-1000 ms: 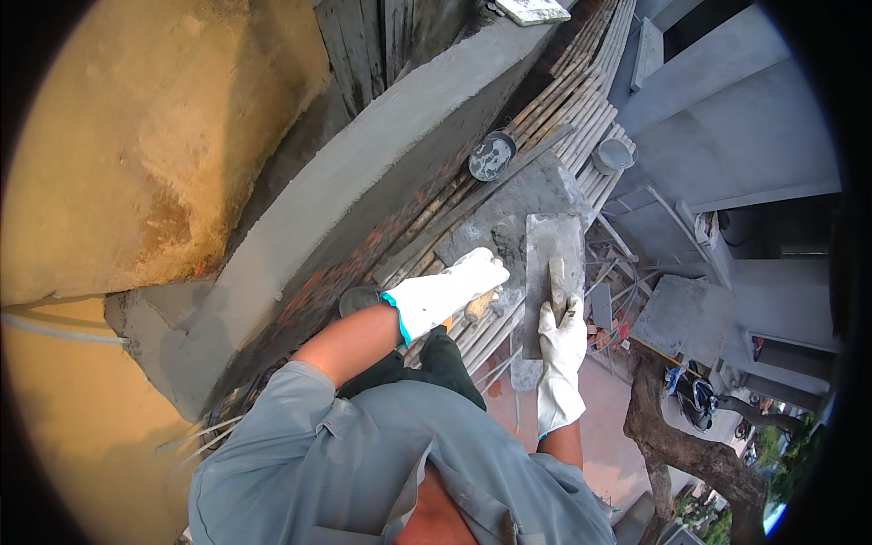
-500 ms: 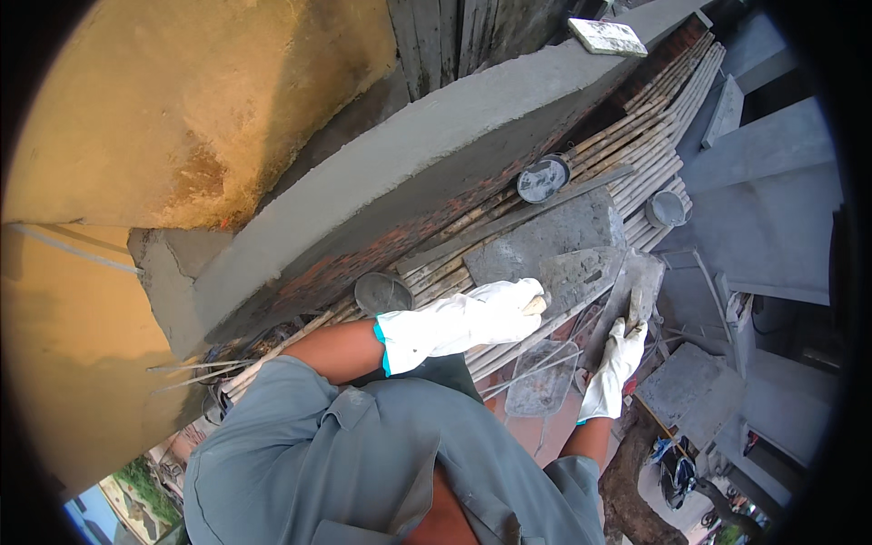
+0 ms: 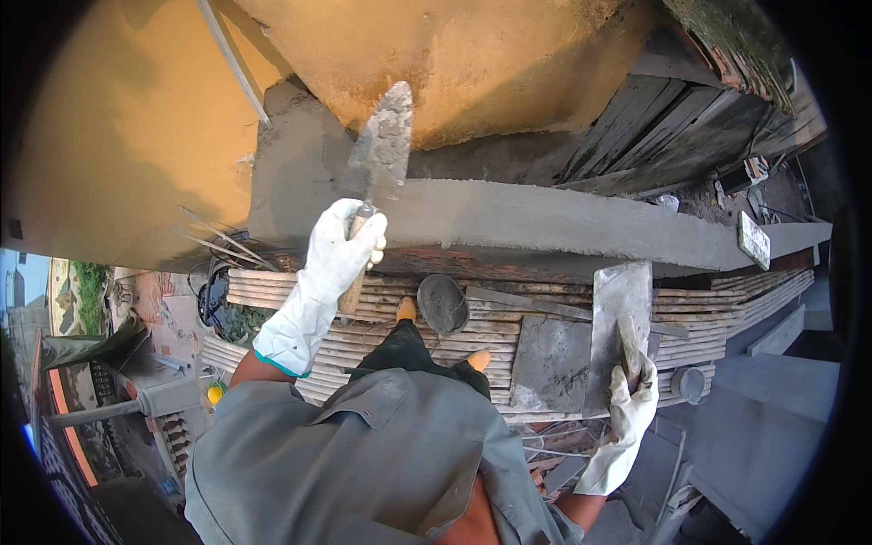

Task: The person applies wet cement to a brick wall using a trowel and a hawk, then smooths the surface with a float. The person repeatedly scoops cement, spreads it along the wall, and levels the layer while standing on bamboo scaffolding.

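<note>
In a white glove, my left hand (image 3: pixel 325 256) is closed around the wooden handle of a pointed brick trowel (image 3: pixel 382 141). Its mortar-smeared blade points away from me, in front of the grey mortar wall and the yellow wall behind. My gloved right hand (image 3: pixel 629 411) grips the handle of a flat rectangular plastering float (image 3: pixel 619 300), held out at the right over the bamboo platform. The low wall's top (image 3: pixel 563 215) is coated in grey mortar and runs across the view beyond both hands. Trowel and float are well apart.
Underfoot is a bamboo pole platform (image 3: pixel 272 289). On it are a round mortar pan (image 3: pixel 442 304), a grey board (image 3: pixel 550 363) and a small bucket (image 3: pixel 688 385). A pale rectangular block (image 3: pixel 753 240) rests on the wall at right. A yellow wall (image 3: pixel 509 73) rises beyond.
The view has swung toward the left. My left hand has lifted the trowel away from the float and out over the wall at left. The float stays in my right hand.
</note>
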Demonstrator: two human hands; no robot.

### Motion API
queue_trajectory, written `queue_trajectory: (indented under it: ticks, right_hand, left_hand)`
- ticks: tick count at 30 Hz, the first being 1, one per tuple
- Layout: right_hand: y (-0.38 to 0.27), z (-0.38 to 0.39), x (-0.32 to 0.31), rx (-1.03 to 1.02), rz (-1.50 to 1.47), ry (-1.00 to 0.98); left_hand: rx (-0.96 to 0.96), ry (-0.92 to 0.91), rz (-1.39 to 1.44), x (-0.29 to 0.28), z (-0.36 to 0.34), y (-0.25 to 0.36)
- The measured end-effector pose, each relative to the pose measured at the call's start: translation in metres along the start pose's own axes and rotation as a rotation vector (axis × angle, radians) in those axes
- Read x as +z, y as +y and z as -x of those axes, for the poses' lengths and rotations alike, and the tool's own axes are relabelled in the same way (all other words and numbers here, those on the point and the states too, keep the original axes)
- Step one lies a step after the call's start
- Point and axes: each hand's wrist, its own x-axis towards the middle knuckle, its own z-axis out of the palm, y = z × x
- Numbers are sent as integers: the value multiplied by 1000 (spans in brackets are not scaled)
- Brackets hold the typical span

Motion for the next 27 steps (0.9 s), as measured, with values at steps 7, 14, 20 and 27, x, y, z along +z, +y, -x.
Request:
queue_trajectory:
  ticks: [7,14,20,27]
  right_hand:
    - [-83,43,92,71,256,-220]
    - [-36,114,132,495,196,-176]
    - [67,156,131,743,104,211]
    - [172,144,107,790,-414,556]
  left_hand:
    - [-74,278,-261,-164,-86,-48]
    - [-114,256,-449,-237,-162,-117]
    - [76,206,-964,-264,-186,-127]
    - [-60,238,-381,-229,-144,-45]
